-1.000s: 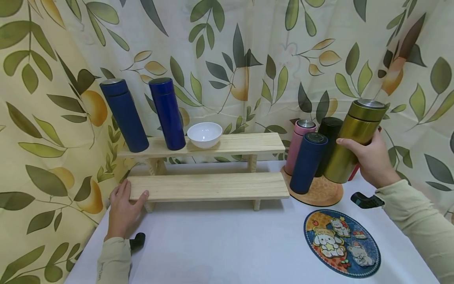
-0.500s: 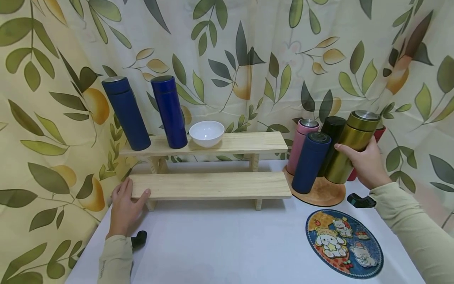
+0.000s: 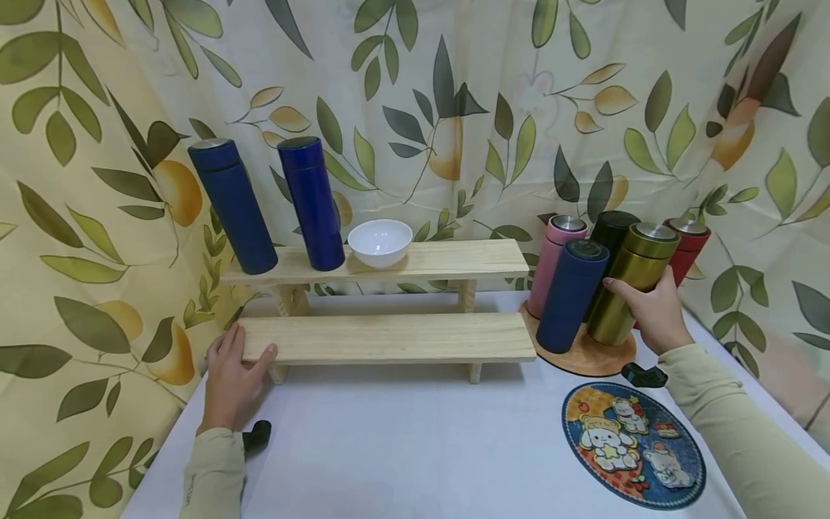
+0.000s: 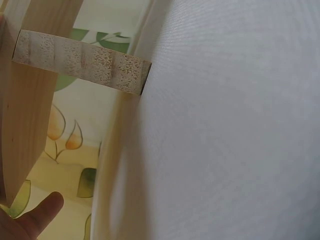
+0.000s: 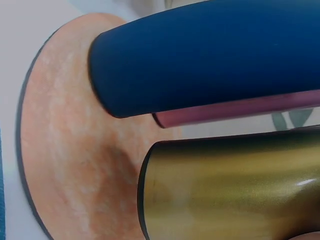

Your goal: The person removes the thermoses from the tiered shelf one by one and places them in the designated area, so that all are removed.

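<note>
My right hand point(image 3: 638, 303) grips a gold flask point(image 3: 632, 277) around its middle, with the flask's base down on a round cork mat point(image 3: 583, 358). In the right wrist view the gold flask point(image 5: 225, 190) lies beside a dark blue flask point(image 5: 210, 55) and a pink flask point(image 5: 240, 110) over the cork mat point(image 5: 70, 145). My left hand point(image 3: 241, 353) rests on the left end of the lower board of a wooden two-step shelf point(image 3: 389, 337), fingers straight, thumb on the front edge. The left wrist view shows the shelf's leg point(image 4: 27, 110) and a fingertip point(image 4: 42, 212).
A dark blue flask point(image 3: 570, 295), a pink one point(image 3: 553, 263), a black one point(image 3: 609, 231) and a red one point(image 3: 687, 245) crowd the mat. The upper shelf carries two blue flasks point(image 3: 235, 209) point(image 3: 313, 205) and a white bowl point(image 3: 380, 243). A cartoon coaster point(image 3: 632, 443) lies front right. A leaf-print curtain surrounds the table.
My right hand has lowered the gold flask from a raised, tilted hold down onto the cork mat, which uncovers the red flask behind. The left hand has stayed on the shelf end.
</note>
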Motion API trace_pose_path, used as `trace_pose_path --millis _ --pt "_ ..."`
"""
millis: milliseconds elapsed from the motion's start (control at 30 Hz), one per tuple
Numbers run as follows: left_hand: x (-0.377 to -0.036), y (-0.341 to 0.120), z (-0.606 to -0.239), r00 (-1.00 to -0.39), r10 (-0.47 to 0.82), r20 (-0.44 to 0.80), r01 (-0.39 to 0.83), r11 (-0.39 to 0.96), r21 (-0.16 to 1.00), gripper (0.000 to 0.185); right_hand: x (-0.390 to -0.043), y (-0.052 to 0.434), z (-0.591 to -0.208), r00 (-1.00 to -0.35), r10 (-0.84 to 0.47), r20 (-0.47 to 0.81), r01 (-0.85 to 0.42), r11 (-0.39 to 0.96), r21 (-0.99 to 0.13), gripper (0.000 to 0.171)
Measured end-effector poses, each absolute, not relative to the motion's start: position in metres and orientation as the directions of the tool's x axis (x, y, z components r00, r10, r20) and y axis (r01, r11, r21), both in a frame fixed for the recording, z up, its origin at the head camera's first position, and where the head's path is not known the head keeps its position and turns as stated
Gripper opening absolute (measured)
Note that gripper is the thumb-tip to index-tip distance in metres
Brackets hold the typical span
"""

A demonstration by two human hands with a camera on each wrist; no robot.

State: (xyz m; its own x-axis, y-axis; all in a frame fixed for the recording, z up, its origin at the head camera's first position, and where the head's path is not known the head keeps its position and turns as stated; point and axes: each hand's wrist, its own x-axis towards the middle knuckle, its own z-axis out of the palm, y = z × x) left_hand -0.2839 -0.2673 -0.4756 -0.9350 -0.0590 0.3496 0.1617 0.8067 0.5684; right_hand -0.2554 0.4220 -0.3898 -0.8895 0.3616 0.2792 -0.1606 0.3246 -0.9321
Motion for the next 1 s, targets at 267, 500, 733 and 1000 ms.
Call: trace_pose_path --millis 267,500,733,1000 --pt "-0.287 -0.266 -0.477 -0.923 -0.057 0.381 0.18 0.811 0.557 0.091 -0.257 0.417 -0.397 -0.887 0.374 0.27 -0.173 0.273 -0.946 0.065" --pt "-0.285 -0.266 -0.477 -0.928 -0.064 0.368 0.167 0.811 0.561 0.092 -0.257 0.414 -0.405 -0.881 0.39 0.267 -0.163 0.28 -0.946 0.064" --pt "-0.285 -0.265 -0.478 -0.934 -0.069 0.351 0.154 0.808 0.568 0.093 -0.256 0.415 -0.415 -0.872 0.411 0.265 -0.124 0.337 -0.933 0.067" --pt "-0.284 -0.265 -0.476 -0.935 -0.063 0.35 0.158 0.808 0.568 0.094 -0.253 0.412 -0.418 -0.877 0.412 0.249 -0.101 0.347 -0.932 0.071"
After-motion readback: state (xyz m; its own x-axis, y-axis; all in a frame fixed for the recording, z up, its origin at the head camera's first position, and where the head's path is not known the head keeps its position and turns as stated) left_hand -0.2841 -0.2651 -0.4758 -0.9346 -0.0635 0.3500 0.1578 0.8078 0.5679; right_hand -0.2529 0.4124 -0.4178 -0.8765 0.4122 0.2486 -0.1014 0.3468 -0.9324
